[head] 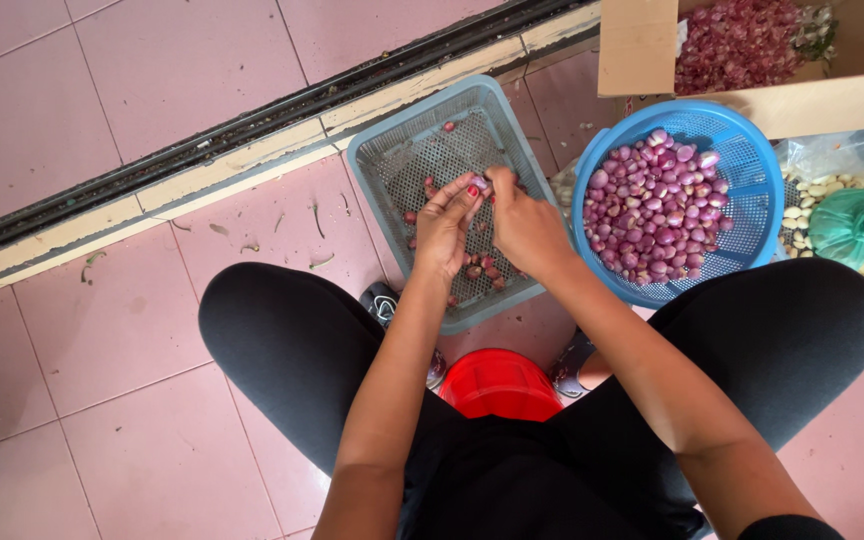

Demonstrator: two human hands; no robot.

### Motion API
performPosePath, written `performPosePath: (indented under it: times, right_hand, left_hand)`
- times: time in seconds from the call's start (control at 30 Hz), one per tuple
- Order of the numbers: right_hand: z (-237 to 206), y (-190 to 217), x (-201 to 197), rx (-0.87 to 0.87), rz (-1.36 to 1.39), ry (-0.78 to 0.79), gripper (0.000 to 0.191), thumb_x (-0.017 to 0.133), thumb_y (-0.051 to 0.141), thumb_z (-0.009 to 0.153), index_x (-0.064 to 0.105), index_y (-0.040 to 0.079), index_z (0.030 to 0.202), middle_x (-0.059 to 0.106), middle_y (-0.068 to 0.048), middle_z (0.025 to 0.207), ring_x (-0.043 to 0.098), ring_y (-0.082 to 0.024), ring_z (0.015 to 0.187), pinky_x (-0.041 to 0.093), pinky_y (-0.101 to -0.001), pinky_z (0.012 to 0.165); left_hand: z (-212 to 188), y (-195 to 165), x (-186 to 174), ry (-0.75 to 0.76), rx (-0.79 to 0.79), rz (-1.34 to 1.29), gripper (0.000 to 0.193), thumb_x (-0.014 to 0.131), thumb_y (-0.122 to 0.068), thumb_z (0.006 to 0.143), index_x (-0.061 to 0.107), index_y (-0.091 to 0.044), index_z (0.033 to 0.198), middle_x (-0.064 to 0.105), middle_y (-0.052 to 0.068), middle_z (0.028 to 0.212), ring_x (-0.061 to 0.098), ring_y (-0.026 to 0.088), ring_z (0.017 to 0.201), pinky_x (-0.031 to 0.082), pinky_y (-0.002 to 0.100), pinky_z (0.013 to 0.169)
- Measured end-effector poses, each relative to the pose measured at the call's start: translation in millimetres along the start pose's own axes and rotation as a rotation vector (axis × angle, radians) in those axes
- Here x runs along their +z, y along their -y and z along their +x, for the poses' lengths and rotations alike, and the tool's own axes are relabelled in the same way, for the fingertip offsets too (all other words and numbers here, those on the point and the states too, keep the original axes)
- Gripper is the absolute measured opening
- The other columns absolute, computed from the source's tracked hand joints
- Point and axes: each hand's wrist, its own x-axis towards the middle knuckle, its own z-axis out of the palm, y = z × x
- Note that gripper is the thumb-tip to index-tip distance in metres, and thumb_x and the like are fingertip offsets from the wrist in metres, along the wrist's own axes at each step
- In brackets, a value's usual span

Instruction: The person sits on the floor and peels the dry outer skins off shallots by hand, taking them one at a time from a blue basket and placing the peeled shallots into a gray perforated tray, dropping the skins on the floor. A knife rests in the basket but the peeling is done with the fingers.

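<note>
My left hand (445, 226) and my right hand (525, 226) meet above a grey rectangular plastic basket (392, 160), both pinching one small purple shallot (479, 183) at the fingertips. Several shallots and loose skins (482, 267) lie on the basket's mesh below my hands. To the right stands a round blue basket (742, 140) filled with peeled purple shallots (655, 205). My knees in black trousers spread to either side, with a red stool (499, 383) between them.
A cardboard box (642, 50) of unpeeled shallots stands at the top right. A clear bag with garlic cloves (812, 195) and a green bag (857, 222) lie at the far right. A dark floor channel (252, 125) runs diagonally across the pink tiles.
</note>
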Motion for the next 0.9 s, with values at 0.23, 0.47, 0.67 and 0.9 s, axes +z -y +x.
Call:
performPosePath:
  times: [0.23,0.47,0.67,0.9]
  right_hand:
    - [1.3,-4.9,7.1,-0.012,-0.060,0.019,0.053,0.068,0.005,0.087,0.037,0.010,0.131,0.070,-0.025,0.111,0.069,-0.049,0.080,0.055,-0.0568,0.064]
    - [5.2,-14.9,6.7,-0.008,-0.009,-0.035,0.050,0.063,0.008,0.092,0.036,0.008,0.133,0.071,-0.024,0.102,0.070,-0.047,0.079,0.054,-0.0554,0.063]
    - [6.8,-16.1,-1.5,0.043,0.024,0.054,0.044,0.059,0.012,0.097,0.036,0.007,0.134,0.071,-0.022,0.082,0.070,-0.045,0.075,0.053,-0.0575,0.064]
    - [4.0,-5.4,1.8,-0.069,-0.030,0.049,0.058,0.063,0.010,0.082,0.036,0.008,0.132,0.071,-0.024,0.094,0.070,-0.046,0.076,0.055,-0.0556,0.060]
  left_hand:
    - [-1.9,-0.1,-2.7,0.007,-0.012,-0.007,0.026,0.067,0.003,0.096,0.065,0.009,0.122,0.071,0.018,0.119,0.071,0.026,0.110,0.059,0.032,0.100]
    - [0.2,0.6,0.0,0.050,0.000,0.002,0.031,0.065,0.002,0.098,0.063,0.008,0.128,0.069,0.015,0.124,0.069,0.024,0.114,0.057,0.034,0.104]
    - [0.1,0.8,0.2,0.057,0.015,0.017,0.035,0.065,0.003,0.097,0.063,0.006,0.131,0.069,0.014,0.126,0.068,0.021,0.115,0.055,0.033,0.106]
    - [-0.3,1.9,-0.4,-0.028,0.071,0.081,0.037,0.071,0.006,0.090,0.065,0.003,0.127,0.072,0.012,0.120,0.070,0.018,0.108,0.057,0.031,0.098]
